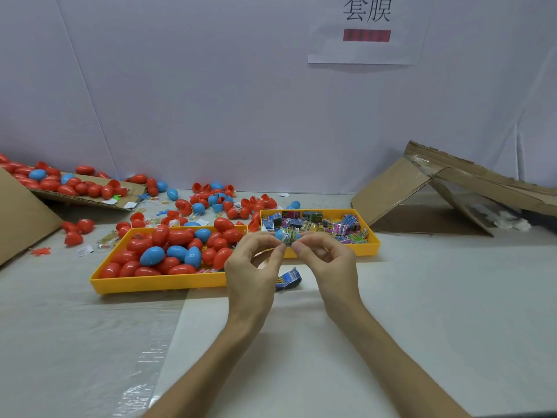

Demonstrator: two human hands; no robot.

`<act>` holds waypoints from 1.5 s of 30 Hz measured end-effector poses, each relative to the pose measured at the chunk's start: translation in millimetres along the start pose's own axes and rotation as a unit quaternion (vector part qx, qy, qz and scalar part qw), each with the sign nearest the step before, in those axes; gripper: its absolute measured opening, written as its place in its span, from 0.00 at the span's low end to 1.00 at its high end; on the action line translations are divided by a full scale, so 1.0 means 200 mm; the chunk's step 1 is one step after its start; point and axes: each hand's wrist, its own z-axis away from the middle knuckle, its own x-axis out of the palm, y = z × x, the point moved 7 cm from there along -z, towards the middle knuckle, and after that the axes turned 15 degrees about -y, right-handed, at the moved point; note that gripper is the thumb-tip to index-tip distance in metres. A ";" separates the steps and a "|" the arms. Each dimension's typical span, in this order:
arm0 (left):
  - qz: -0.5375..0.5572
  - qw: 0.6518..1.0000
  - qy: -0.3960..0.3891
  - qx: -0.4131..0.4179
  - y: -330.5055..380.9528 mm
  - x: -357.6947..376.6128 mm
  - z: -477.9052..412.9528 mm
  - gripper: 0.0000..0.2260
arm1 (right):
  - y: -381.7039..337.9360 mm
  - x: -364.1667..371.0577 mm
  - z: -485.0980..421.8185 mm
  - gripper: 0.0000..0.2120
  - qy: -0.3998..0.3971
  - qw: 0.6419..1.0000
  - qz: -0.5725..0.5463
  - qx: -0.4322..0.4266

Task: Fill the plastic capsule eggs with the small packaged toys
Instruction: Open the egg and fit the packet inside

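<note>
A blue capsule egg (284, 235) with a small green packaged toy sticking out of its middle is held above the table between both hands. My left hand (251, 268) pinches its left half. My right hand (327, 260) pinches its right half. A yellow tray (156, 283) on the left holds several red and blue eggs. A second yellow tray (373, 241) behind my hands holds several small packaged toys. One blue packaged toy (289, 279) lies on the table under my hands.
Loose red and blue eggs and egg halves (211, 203) litter the table behind the trays. Flat cardboard with more eggs (75, 188) lies far left. Folded cardboard (437, 191) stands at the right. A white wall with a paper sign (366, 31) is behind.
</note>
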 end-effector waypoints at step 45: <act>0.300 0.940 -0.097 -0.132 -0.09 0.06 -0.03 0.12 | 0.02 -0.02 -0.02 0.06 -0.038 0.998 -0.007 0.040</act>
